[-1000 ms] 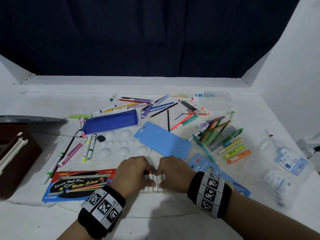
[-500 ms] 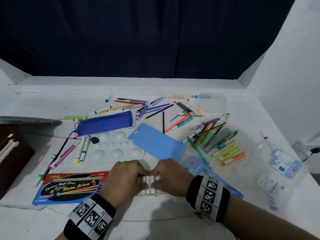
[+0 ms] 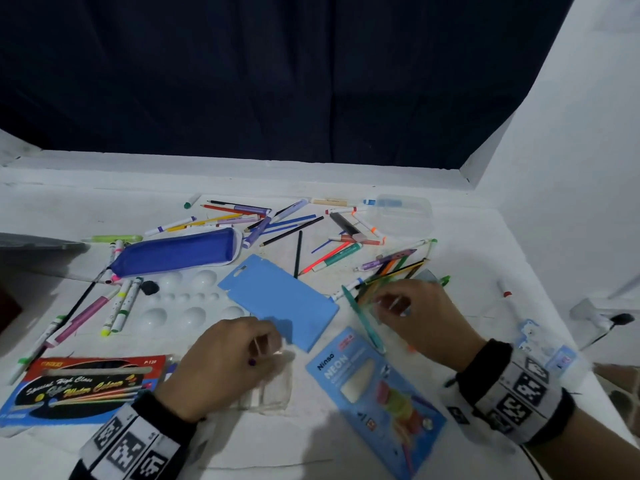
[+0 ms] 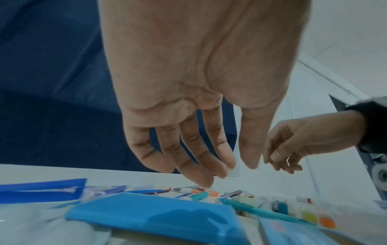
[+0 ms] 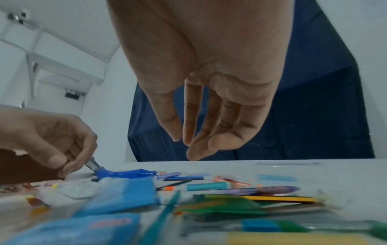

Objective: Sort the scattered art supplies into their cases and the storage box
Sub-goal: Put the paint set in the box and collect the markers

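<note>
Nearest on the white tabletop (image 3: 311, 445) lie the watercolour pack (image 3: 79, 386) and the Neon highlighter card (image 3: 374, 400). The left hand (image 3: 225, 365) hovers over a clear plastic tray (image 3: 273, 389), fingers loosely spread, holding nothing. The right hand (image 3: 422, 317), fingers relaxed and empty, hangs above the green pens and rulers (image 3: 391, 282). Beyond lie the light blue case (image 3: 277, 299), the dark blue pouch (image 3: 173, 252) and scattered pencils (image 3: 294, 230)

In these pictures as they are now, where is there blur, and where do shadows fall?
Head view: sharp on the far pens, but the right hand is smeared; the left hand throws a shadow on the blue card. Left wrist view: that shadow shows on the card, whose near edge is soft. Right wrist view: the near pens are strongly blurred, and the far table is clearer.
</note>
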`<state>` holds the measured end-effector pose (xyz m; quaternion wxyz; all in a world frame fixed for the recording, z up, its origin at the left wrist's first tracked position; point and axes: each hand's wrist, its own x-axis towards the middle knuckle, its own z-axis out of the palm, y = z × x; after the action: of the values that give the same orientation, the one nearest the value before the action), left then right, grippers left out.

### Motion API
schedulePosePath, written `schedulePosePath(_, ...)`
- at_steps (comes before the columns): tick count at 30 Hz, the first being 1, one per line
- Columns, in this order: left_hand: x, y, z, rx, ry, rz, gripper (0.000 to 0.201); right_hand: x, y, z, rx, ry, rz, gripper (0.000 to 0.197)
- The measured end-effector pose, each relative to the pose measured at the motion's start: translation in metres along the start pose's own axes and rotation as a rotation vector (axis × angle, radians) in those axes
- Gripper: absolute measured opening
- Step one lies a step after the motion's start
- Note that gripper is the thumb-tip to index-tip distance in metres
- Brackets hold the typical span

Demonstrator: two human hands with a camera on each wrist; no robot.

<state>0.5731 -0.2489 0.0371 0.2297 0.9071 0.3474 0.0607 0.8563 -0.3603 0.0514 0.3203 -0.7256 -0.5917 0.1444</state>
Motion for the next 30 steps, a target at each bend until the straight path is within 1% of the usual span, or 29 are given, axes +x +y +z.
schedulePosePath(2, 0.011, 0.015, 0.005, -0.103, 0.035, 0.056, 0.022, 0.003, 0.022, -0.014, -0.081, 0.013, 0.003, 0.009)
schedulePosePath(4, 0.025, 0.026, 0.014, -0.137, 0.038, 0.098, 0.016, 0.009, 0.046, -0.026, -0.189, -0.038, 0.015, 0.006)
schedulePosePath(5, 0.033, 0.03, 0.018, -0.137, 0.026, 0.114, 0.019, 0.014, 0.06, -0.031, -0.24, -0.083, 0.035, 0.007)
schedulePosePath(6, 0.041, 0.033, 0.022, -0.128, -0.004, 0.12, 0.027, 0.02, 0.073, -0.037, -0.286, -0.132, 0.063, 0.011)
schedulePosePath(8, 0.056, 0.042, 0.027, -0.086, -0.102, 0.115, 0.05, 0.034, 0.096, -0.048, -0.373, -0.209, 0.132, 0.019)
schedulePosePath(10, 0.069, 0.051, 0.03, -0.029, -0.194, 0.118, 0.069, 0.051, 0.115, -0.06, -0.449, -0.242, 0.188, 0.025)
schedulePosePath(12, 0.077, 0.057, 0.034, 0.024, -0.23, 0.122, 0.09, 0.069, 0.13, -0.069, -0.477, -0.264, 0.23, 0.031)
schedulePosePath(13, 0.081, 0.058, 0.036, 0.049, -0.237, 0.123, 0.095, 0.077, 0.136, -0.071, -0.475, -0.27, 0.243, 0.034)
schedulePosePath(14, 0.084, 0.058, 0.037, 0.061, -0.24, 0.124, 0.091, 0.085, 0.14, -0.073, -0.469, -0.275, 0.252, 0.037)
schedulePosePath(16, 0.088, 0.056, 0.04, 0.029, -0.244, 0.127, 0.075, 0.098, 0.146, -0.071, -0.467, -0.292, 0.263, 0.04)
schedulePosePath(17, 0.09, 0.054, 0.04, 0.004, -0.24, 0.124, 0.072, 0.104, 0.148, -0.069, -0.471, -0.302, 0.27, 0.041)
schedulePosePath(18, 0.09, 0.053, 0.041, -0.013, -0.232, 0.118, 0.068, 0.11, 0.151, -0.065, -0.476, -0.313, 0.28, 0.041)
schedulePosePath(20, 0.091, 0.05, 0.039, -0.044, -0.209, 0.112, 0.052, 0.118, 0.154, -0.058, -0.498, -0.338, 0.295, 0.039)
schedulePosePath(21, 0.091, 0.05, 0.038, -0.063, -0.199, 0.111, 0.048, 0.122, 0.155, -0.055, -0.51, -0.351, 0.296, 0.036)
schedulePosePath(22, 0.091, 0.05, 0.037, -0.083, -0.194, 0.109, 0.049, 0.125, 0.156, -0.052, -0.516, -0.353, 0.29, 0.032)
schedulePosePath(25, 0.091, 0.05, 0.036, -0.135, -0.189, 0.121, 0.059, 0.132, 0.159, -0.048, -0.515, -0.321, 0.285, 0.011)
schedulePosePath(26, 0.091, 0.049, 0.036, -0.149, -0.19, 0.129, 0.06, 0.133, 0.159, -0.047, -0.511, -0.309, 0.286, 0.011)
schedulePosePath(27, 0.091, 0.047, 0.037, -0.154, -0.194, 0.134, 0.056, 0.134, 0.159, -0.046, -0.509, -0.302, 0.29, 0.011)
schedulePosePath(30, 0.091, 0.046, 0.039, -0.131, -0.186, 0.144, 0.031, 0.134, 0.154, -0.047, -0.478, -0.288, 0.322, 0.004)
